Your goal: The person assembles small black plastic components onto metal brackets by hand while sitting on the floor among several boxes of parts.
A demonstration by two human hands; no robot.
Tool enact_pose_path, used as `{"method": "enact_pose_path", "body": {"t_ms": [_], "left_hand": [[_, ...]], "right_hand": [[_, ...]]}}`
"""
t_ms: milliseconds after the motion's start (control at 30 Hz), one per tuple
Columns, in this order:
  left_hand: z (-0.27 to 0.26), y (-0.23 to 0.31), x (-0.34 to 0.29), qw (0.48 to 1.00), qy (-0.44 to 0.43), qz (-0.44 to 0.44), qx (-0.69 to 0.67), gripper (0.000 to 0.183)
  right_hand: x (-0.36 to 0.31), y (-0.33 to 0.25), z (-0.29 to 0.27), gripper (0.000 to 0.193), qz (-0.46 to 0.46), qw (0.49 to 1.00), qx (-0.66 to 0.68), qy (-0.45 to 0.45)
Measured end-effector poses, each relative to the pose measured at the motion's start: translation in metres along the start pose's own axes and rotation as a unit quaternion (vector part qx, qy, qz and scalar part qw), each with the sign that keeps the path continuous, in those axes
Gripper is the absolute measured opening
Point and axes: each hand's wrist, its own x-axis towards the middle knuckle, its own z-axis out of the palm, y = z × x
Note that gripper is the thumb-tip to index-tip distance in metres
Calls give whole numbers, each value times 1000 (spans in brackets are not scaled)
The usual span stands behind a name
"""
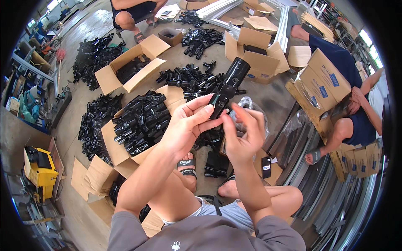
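Note:
A black tubular pipe connector [233,78], with round holes in its side, is tilted up and to the right in front of my chest. My left hand [187,122] is closed around its lower end, thumb on top. Beside that end is my right hand [246,134], its thumb and forefinger pinched together at the connector; anything between the tips is too small to make out. Below my hands, more black connectors [215,164] lie on the floor between my feet.
An open carton [115,140] heaped with black connectors stands at my left, with loose piles [98,119] around it. Farther off are more open cartons [140,62]. A phone [266,167] lies by my right knee. Metal strips [318,167] and a seated person [356,121] are at the right.

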Motion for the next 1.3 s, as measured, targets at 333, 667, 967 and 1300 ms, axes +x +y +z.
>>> {"method": "enact_pose_path", "body": {"t_ms": [333, 667, 967, 1300], "left_hand": [[-7, 6, 0, 999, 43, 1, 9, 38], [-125, 91, -151, 908, 246, 81, 328, 41], [-318, 2, -440, 748, 481, -270, 368, 37], [-391, -180, -455, 752, 596, -152, 238, 47]], "right_hand": [[5, 11, 25, 26, -11, 999, -37, 1], [-103, 113, -17, 19, 271, 949, -74, -142], [-225, 208, -61, 27, 444, 810, -123, -364], [-264, 192, -67, 30, 457, 776, -144, -411]]}}
